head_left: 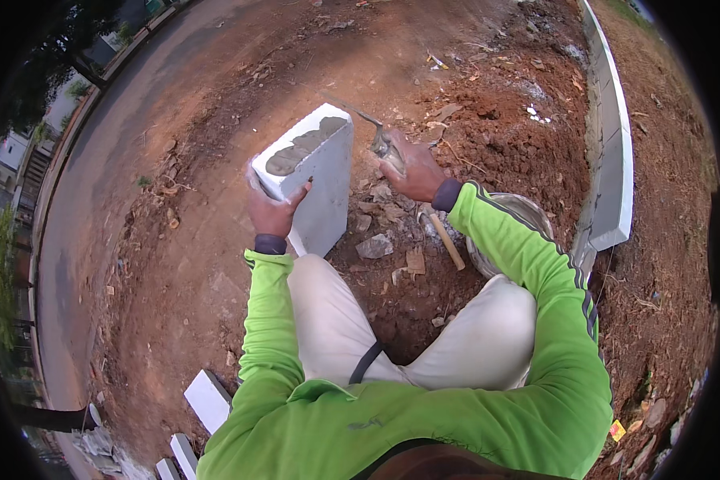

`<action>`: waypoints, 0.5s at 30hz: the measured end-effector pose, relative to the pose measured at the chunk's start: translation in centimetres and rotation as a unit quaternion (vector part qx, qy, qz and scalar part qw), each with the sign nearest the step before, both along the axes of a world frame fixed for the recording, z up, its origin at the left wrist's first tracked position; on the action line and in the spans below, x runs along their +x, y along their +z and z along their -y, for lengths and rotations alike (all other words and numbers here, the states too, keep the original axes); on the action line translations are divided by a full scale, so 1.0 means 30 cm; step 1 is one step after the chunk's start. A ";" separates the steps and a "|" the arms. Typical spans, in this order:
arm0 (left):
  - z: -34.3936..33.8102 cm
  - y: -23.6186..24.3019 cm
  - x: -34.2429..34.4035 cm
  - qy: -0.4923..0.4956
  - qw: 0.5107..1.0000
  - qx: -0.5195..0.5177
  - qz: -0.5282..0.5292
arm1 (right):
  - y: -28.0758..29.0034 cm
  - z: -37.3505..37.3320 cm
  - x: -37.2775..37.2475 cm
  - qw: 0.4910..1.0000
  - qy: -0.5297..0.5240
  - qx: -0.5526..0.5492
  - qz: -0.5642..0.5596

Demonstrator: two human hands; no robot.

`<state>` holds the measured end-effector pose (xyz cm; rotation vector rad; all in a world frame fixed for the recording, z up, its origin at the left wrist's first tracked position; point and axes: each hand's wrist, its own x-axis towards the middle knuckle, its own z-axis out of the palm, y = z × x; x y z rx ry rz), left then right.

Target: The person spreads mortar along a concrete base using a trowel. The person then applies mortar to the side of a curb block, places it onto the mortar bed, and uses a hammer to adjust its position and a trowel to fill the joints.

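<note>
A white lightweight concrete block (322, 192) stands on end on the soil in front of my knees. Grey wet mortar (306, 147) covers much of its narrow top face. My left hand (274, 206) grips the block's near upper corner, thumb on the broad side. Just right of the block, my right hand (412, 166) is closed round the handle of a trowel (378, 138). The trowel's thin blade points up and left, toward the block's far top edge, and mortar clings near its handle end.
A low wall of white blocks (614, 152) runs along the right. Beside my right knee a round bucket (528, 210) is partly hidden by my sleeve, near a wooden handle (447, 242). More white blocks (208, 400) lie lower left. Stones and broken pieces (375, 246) litter the soil.
</note>
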<state>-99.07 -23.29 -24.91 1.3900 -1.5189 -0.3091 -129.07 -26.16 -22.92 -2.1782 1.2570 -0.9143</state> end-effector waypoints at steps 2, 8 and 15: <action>0.006 0.003 -0.009 -0.012 1.000 0.004 -0.010 | -0.028 0.034 0.066 0.998 0.004 -0.059 -0.002; 0.001 -0.003 -0.024 -0.006 1.000 0.001 -0.028 | -0.175 0.035 0.182 0.998 -0.044 0.038 -0.036; 0.027 -0.024 0.024 -0.023 0.998 -0.009 -0.051 | -0.330 -0.137 -0.047 1.000 -0.029 0.011 0.005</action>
